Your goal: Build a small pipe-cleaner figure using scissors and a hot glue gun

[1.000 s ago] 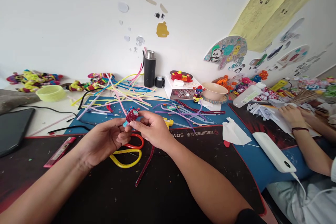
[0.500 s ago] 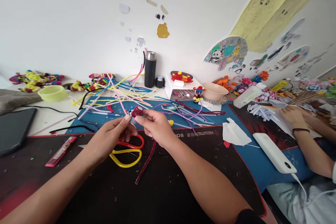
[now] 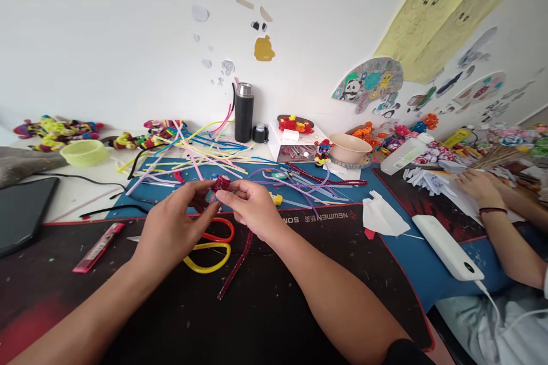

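Note:
Between my hands is a small pipe-cleaner figure (image 3: 221, 183), with a dark red wound part on top and bits of blue below. My left hand (image 3: 175, 217) curls round its left side, thumb and fingers closed on it. From the right, my right hand (image 3: 250, 205) pinches it between thumb and fingers. A dark red pipe cleaner (image 3: 236, 268) hangs below my right hand toward the mat. Under my left hand lie scissors (image 3: 209, 270) with red and yellow handles; the hand and forearm cover much of them. My fingers hide part of the figure.
Loose pipe cleaners (image 3: 205, 154) lie spread behind my hands. A black thermos (image 3: 244, 114) stands near the wall beside its cap. On the left are a pink-red packet (image 3: 98, 248) and a black tablet (image 3: 28, 211). A white power bank (image 3: 447, 248) lies right, near another person's hands (image 3: 479, 188).
My left hand has shifted its hold, turning so its thumb and fingers curl round the figure from the left. My right hand keeps its pinch almost unmoved.

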Available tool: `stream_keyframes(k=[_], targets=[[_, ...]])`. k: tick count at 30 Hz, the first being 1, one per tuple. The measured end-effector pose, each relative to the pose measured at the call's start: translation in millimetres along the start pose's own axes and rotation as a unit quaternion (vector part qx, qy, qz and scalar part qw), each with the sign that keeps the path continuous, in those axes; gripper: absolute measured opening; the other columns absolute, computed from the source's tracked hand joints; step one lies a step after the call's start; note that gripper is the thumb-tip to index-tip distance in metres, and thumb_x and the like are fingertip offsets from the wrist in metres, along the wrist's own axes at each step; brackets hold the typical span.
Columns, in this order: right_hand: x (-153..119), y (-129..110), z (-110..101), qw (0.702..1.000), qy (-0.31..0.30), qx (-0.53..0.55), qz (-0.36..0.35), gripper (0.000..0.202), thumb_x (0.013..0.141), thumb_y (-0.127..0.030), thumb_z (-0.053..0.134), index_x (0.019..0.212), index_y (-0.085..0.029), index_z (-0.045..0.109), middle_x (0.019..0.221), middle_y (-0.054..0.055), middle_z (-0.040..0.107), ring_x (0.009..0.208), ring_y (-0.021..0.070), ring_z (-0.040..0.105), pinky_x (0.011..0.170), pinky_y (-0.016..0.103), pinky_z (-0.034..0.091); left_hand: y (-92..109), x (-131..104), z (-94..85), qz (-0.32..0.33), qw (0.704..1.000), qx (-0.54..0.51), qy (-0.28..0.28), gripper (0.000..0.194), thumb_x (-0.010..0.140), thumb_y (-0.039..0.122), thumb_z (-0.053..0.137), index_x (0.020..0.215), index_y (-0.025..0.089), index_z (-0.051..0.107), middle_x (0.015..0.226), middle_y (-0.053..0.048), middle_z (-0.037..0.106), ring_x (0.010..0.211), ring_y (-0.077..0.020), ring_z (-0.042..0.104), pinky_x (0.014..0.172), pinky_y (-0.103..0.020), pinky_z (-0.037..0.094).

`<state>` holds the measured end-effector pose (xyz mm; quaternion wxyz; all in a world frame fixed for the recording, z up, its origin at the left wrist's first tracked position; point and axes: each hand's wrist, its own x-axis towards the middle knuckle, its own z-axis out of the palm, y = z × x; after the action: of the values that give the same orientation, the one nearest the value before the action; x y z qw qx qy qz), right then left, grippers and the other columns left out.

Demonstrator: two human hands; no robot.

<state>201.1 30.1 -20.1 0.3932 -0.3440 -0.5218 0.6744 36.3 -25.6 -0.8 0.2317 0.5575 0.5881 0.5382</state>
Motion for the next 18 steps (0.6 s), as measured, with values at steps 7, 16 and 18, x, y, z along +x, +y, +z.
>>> stream_keyframes(k=[7,16,18], targets=[[-1.3,0.9,1.6,1.000,-0.006,-0.014,0.001,0.039,0.088,-0.053,0.084,0.104,-0.020,0.071,0.061,-0.010,0.051,0.044,0.0066,0.037,0.043,0.024,0.028,-6.0,-1.9,-1.3,0.003,1.000,0.026,-0.004,0.033,0.076,0.031,0.090,0.109,0.028,0.083,0.081,0.000,0.077,0.070,-0.0214,0.069,0.065,-0.026,0.046],[-1.5,-1.3,1.0,1.000,-0.005,0.017,0.010,0.048,0.080,-0.059,0.089,0.100,-0.020,0.069,0.059,-0.010,0.050,0.044,0.0068,0.037,0.041,0.024,0.029,-12.7,1.5,-2.4,-0.056,0.998,0.018,-0.030,0.050,0.084,0.060,0.081,0.116,0.023,0.075,0.078,-0.001,0.075,0.071,-0.0228,0.072,0.065,-0.031,0.054],[-1.1,-0.6,0.9,1.000,-0.004,0.015,0.010,0.049,0.079,-0.060,0.090,0.099,-0.020,0.069,0.060,-0.010,0.051,0.044,0.0066,0.038,0.041,0.024,0.029,-10.8,2.6,-2.1,-0.078,0.996,-0.025,-0.034,0.052,0.080,0.060,0.084,0.114,0.022,0.074,0.078,-0.001,0.075,0.071,-0.0226,0.073,0.066,-0.032,0.056]])
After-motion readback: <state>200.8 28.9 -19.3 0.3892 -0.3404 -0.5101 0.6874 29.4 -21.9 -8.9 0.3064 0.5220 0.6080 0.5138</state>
